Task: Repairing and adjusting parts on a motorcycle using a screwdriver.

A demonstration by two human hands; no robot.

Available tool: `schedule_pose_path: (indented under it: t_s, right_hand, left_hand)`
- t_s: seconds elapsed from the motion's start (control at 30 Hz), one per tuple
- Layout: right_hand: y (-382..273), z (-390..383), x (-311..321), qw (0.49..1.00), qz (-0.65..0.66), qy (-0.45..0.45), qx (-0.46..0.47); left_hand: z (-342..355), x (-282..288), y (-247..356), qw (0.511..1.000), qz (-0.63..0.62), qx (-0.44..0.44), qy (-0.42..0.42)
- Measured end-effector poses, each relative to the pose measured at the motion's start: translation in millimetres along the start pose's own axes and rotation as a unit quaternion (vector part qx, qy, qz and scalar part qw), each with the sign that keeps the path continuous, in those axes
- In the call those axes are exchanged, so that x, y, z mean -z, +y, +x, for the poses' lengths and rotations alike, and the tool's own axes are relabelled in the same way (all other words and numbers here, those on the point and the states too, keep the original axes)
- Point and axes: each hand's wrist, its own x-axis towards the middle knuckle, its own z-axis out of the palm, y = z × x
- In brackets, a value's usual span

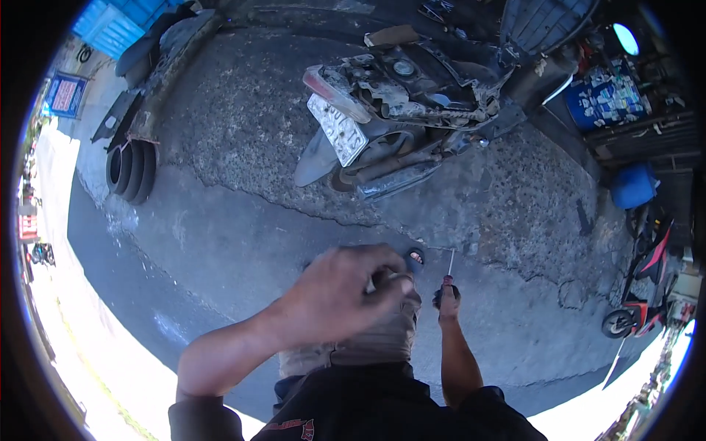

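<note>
My left hand is raised in front of my body, slightly smeared by motion. Its fingers curl toward the thumb in a loose pinch, and what lies between them, if anything, I cannot make out. Lower and to the right, my right hand is closed around the dark red handle of a screwdriver. The thin metal shaft points away from me, toward the ground. Something black shows beside the right fingers, too small to tell. Ahead stands a worn, partly stripped motorcycle with a white plate at its tail.
Stacked tires stand at the left, near a blue sign. At the right are a sticker-covered blue drum, a blue container and a red motorbike. Cracked concrete ground lies between me and the motorcycle.
</note>
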Motion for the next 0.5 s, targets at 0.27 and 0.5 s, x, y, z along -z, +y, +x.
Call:
schedule_pose_path:
  t_s: [0.27,0.5]
  right_hand:
    - [83,-54,-83,0.997,0.01,-0.016,-0.076]
    - [178,-106,-71,0.951,0.104,0.093,-0.277]
  left_hand:
    - [14,60,-207,0.914,-0.245,0.271,0.179]
    - [138,126,-218,0.863,-0.357,0.235,0.268]
